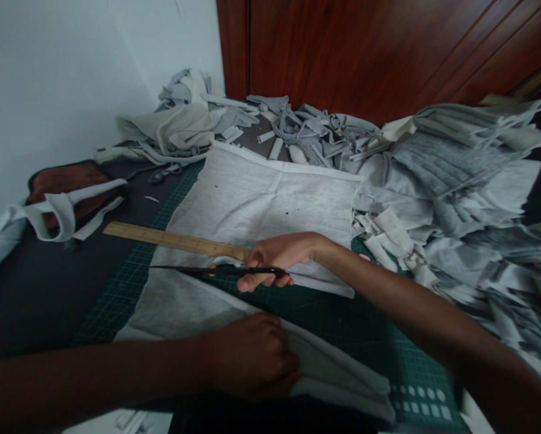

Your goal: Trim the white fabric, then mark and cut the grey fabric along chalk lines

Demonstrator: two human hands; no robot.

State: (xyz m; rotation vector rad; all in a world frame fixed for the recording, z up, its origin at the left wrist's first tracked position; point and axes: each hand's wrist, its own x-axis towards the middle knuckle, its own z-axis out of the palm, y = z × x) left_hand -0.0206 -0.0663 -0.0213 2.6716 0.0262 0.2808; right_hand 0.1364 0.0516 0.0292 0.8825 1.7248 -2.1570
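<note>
the right hand (270, 259) is wrapped round the scissors (202, 270), blades pointing left to the edge of the grey cloth (261, 193), above its open gap. the left hand (256, 355), nearer the body, curls over the cloth's near part, whether pinching i cannot tell. a wooden ruler (175, 239) lies just beyond the blades, scraps (315, 132) farther back.

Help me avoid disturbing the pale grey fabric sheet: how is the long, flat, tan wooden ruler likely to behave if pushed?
The ruler is probably stiff, as its visible edges run straight. It seems unlikely to roll, since it lies flat. Pushed, it might drag or ruck the fabric sheet partly beneath it, which already shows creases.
</note>
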